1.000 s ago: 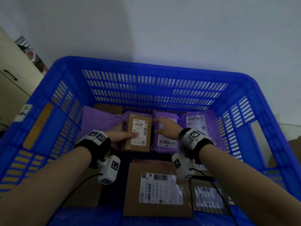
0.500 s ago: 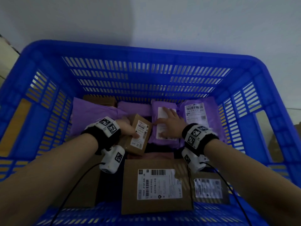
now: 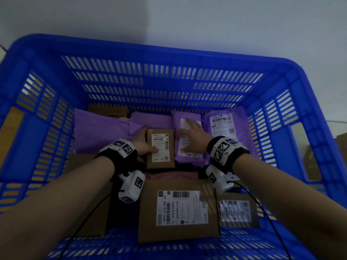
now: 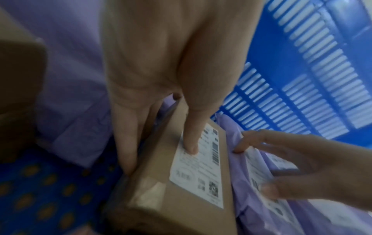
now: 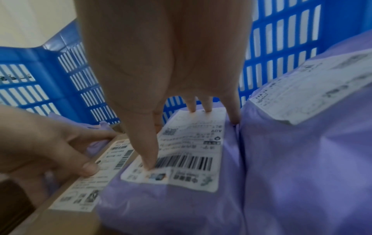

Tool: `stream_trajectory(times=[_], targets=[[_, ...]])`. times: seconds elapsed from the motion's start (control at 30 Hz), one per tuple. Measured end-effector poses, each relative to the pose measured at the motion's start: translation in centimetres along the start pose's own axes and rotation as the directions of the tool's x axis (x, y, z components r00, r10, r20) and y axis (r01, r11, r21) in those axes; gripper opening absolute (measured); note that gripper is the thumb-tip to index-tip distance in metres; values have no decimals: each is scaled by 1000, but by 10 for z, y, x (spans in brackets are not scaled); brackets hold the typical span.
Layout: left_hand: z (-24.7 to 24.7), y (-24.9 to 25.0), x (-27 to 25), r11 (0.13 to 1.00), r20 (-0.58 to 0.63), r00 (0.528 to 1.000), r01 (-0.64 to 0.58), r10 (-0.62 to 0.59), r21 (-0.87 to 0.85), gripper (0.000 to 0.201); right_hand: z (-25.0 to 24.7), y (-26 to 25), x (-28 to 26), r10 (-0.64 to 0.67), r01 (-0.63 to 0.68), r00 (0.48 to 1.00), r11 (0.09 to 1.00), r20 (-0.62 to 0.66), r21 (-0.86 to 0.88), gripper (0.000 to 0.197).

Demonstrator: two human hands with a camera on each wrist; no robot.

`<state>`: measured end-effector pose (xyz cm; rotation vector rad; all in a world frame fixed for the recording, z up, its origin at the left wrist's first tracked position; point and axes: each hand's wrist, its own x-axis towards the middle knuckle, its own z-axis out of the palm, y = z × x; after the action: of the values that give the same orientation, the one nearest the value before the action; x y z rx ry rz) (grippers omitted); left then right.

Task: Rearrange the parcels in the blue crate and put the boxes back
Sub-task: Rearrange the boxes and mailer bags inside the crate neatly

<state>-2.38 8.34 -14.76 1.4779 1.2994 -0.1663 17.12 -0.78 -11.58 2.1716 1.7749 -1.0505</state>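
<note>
Head view: left grip pinches small box, thumb on label; right grip spread flat on purple parcel.

Dim, bluish cast overall; interior of the blue crate sits in shadow, wall behind it brighter. Head view bows straight edges near the borders. Both wrist views soft, motion-blurred; near palms out of focus, label text unreadable.

The small box, tilted on edge in the left hand's grip half a second before, came down flat, label up, beside the purple parcel. The right hand slid farther up that parcel's label, fingers spread.
</note>
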Motion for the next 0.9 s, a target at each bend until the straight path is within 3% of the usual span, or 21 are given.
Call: stream_trajectory(times=[0.17,0.23,0.37,0.5,0.57,0.63,0.77,0.83,0.9], targets=[[-21,19,-13,986,63,998,7,-17,164,75,-7,-7,-1,25,-24,1000,997,17,-73,53],[-40,27,-18,979,52,999,4,-15,204,63,-16,-17,1,16,-19,999,998,-48,-67,54],[-82,30,-23,975,-125,990,-38,66,217,38,-27,-49,15,-72,85,989,991,-127,101,55],[-118,19,-31,920,-305,943,-4,134,393,35,-25,-92,40,-110,126,991,963,-80,237,64],[-130,11,-38,887,-337,926,4,171,461,39,-23,-112,50,-138,152,988,945,-68,289,69],[-137,3,-41,800,-331,917,20,225,600,45,-20,-129,57,-177,194,981,921,-81,338,66],[-141,-11,-33,540,-215,954,69,211,839,50,-9,-146,70,-242,260,966,889,-95,377,60],[-140,-16,-30,471,-243,945,116,219,875,44,-6,-151,74,-244,258,966,899,-86,354,60],[-141,-15,-30,456,-284,926,148,248,878,36,-5,-153,75,-231,253,967,906,-104,339,59]])
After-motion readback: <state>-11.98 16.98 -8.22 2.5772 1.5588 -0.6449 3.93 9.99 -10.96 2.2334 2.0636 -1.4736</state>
